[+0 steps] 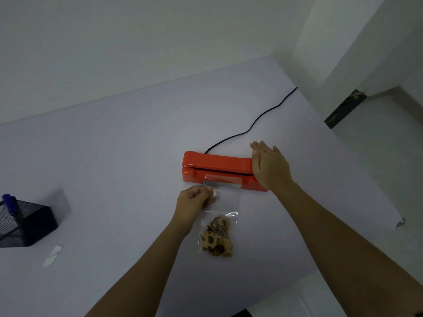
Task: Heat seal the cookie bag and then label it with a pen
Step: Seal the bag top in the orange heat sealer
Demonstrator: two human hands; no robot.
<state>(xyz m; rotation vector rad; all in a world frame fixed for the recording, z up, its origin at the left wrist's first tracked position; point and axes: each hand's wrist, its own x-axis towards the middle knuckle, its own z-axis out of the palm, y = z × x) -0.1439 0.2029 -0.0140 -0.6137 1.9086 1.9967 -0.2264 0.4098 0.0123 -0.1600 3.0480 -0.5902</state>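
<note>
On the table point(114, 156), the left hand point(194, 201) pinches the cookie bag point(220, 223), its mouth in the orange sealer point(217, 165). The right hand point(270, 168), flat and relaxed, should press the lid evenly, bag kept taut.

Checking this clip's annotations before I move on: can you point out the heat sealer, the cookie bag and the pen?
heat sealer point(217, 161): head view, on the top of its orange lid.
cookie bag point(227, 203): head view, on the clear film of its upper half.
pen point(6, 198): head view, on its blue cap, far left.
</note>
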